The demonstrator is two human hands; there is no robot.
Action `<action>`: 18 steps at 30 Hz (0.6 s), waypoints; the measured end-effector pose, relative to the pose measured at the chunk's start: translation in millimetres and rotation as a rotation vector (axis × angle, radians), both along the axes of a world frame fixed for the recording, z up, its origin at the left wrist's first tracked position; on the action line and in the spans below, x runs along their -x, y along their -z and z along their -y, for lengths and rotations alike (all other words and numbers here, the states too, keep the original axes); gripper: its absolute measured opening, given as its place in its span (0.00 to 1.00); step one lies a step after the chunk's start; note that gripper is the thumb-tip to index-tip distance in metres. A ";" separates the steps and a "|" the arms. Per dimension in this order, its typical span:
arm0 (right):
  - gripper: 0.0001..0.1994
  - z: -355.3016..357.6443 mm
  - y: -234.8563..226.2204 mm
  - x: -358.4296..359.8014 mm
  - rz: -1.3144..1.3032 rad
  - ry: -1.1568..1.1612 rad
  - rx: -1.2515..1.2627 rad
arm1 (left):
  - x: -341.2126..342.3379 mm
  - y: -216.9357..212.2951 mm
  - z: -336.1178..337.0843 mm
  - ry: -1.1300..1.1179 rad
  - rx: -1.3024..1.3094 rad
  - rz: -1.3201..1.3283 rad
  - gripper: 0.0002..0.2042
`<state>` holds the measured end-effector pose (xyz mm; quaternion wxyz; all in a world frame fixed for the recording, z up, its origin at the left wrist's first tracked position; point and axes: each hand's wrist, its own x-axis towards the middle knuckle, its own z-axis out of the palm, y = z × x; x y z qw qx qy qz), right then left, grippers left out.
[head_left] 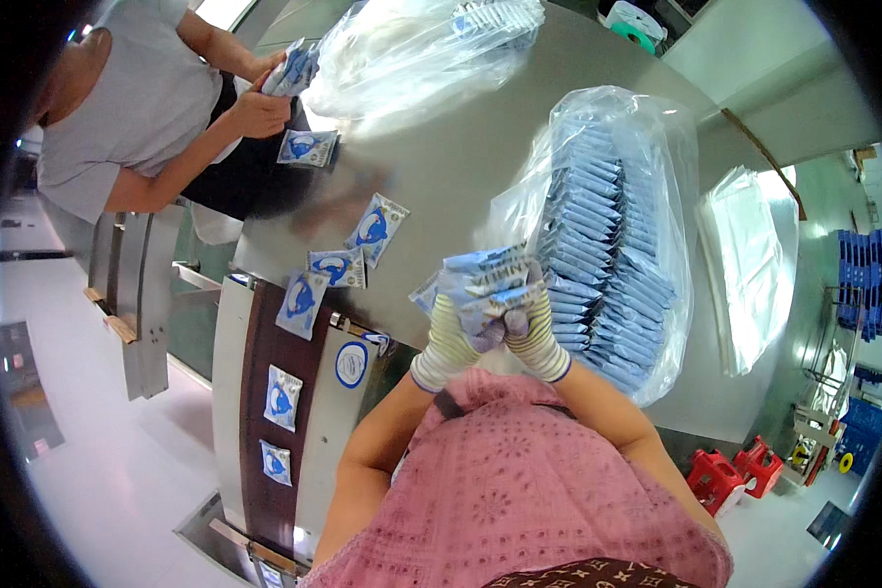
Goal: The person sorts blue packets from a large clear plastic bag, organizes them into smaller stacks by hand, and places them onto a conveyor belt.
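Note:
Both my hands, in striped knit gloves with grey fingertips, close around a small stack of blue-and-white packets in front of my chest. My left hand grips the stack from its left side, and my right hand from its right. One more packet pokes out beside my left hand; whether it is held or lies on the table cannot be made out. Just right of my hands lies a clear plastic bag filled with rows of similar packets standing on edge.
Loose packets lie on the metal table, and others ride a dark conveyor belt at left. Across the table a co-worker's hands hold packets near another plastic bag. Flat plastic bags and red stools are at right.

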<state>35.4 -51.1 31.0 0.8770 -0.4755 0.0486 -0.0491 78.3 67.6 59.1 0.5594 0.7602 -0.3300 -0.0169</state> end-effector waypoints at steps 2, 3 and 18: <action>0.52 -3.4 8.9 4.7 -0.022 0.003 -0.080 | -2.2 1.3 -4.4 0.029 -0.021 -0.004 0.21; 0.52 -6.8 10.9 5.6 -0.033 0.004 -0.123 | 0.8 2.2 -7.7 0.041 0.014 -0.136 0.21; 0.35 -17.1 -4.8 0.0 -0.068 -0.409 0.281 | 19.9 0.1 -47.9 0.093 0.168 -0.476 0.28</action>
